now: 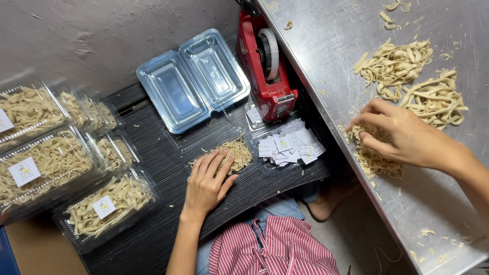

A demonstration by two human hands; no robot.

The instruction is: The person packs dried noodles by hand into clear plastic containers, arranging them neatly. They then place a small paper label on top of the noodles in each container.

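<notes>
Left hand: the left hand (206, 181) is lying open and flat on a small noodle pile (235, 153) on the dark board (153, 168).
Right hand: the right hand (400, 135) is pinching noodles (374, 158) with curled fingers on the metal table (326, 56).
Far: an open clear box (193, 79) and a red tape holder (265, 66) are sitting there.
Left: packed noodle boxes (56, 163) are waiting.

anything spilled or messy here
Yes. Loose noodle bits lie scattered across the metal table, away from the main piles. A small noodle heap sits bare on the dark board under the left hand, outside the open clear tray.
</notes>
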